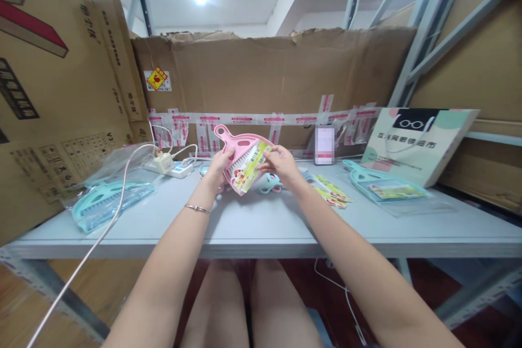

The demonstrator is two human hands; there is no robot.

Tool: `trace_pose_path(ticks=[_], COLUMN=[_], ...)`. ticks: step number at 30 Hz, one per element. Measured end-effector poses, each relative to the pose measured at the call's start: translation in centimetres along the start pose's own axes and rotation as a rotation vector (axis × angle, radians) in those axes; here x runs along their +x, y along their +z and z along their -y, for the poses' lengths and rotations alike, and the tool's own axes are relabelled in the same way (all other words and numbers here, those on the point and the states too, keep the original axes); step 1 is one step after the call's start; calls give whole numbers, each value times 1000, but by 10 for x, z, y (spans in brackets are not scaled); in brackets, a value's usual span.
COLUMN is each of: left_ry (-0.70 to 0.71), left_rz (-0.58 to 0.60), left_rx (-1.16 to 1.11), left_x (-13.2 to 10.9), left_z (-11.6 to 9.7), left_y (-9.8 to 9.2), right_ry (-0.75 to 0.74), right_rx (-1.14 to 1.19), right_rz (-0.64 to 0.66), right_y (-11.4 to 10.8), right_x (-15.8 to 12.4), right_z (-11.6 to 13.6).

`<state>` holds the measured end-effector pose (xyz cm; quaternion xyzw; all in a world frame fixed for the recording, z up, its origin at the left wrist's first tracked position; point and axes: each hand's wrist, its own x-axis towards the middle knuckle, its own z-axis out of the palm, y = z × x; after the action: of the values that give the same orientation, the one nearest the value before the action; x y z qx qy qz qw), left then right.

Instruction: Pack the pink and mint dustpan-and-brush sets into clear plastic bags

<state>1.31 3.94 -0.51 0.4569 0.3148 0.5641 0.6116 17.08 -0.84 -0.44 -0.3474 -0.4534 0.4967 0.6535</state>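
Observation:
A pink dustpan (pixel 244 144), with a brush's pale bristles showing inside it, is raised above the middle of the table. My left hand (pixel 220 166) grips its left side, thumb over the front. A yellow-green printed card (pixel 255 164) lies slanted across the dustpan's face. Its upper right edge is pinched between the fingers of my right hand (pixel 281 164). Behind the hands a small teal and pink item (pixel 269 182), partly hidden, rests on the table. Several similar cards (pixel 332 191) lie to the right of my right hand.
A bagged teal dustpan (pixel 110 201) lies left; another teal dustpan (pixel 383 187) with a card lies right. A phone (pixel 324 145) leans on the back cardboard (pixel 261 76). A printed box (pixel 411 144) stands right. A power strip (pixel 179 168) and white cable (pixel 122 196) are at left.

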Motion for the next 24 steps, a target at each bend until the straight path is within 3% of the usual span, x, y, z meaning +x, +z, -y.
trace_pose_path(ticks=[4,13,21,24], left_ry=[6,58,75,110], left_rz=[92,228,169,158], left_rx=[-24,214,310,286], left_x=[-3,-13,-8,-7], left_z=[-2,-3,1,-2], left_y=[4,8,5,3], right_ry=[-89,-137,-216,-356], right_rx=[27,-30,-47,-81], right_rz=[-165,-314,-287,-425], right_y=[-1,-11,-14,-16], right_x=[5,8,6,0], right_z=[-24,-25,-26,-25])
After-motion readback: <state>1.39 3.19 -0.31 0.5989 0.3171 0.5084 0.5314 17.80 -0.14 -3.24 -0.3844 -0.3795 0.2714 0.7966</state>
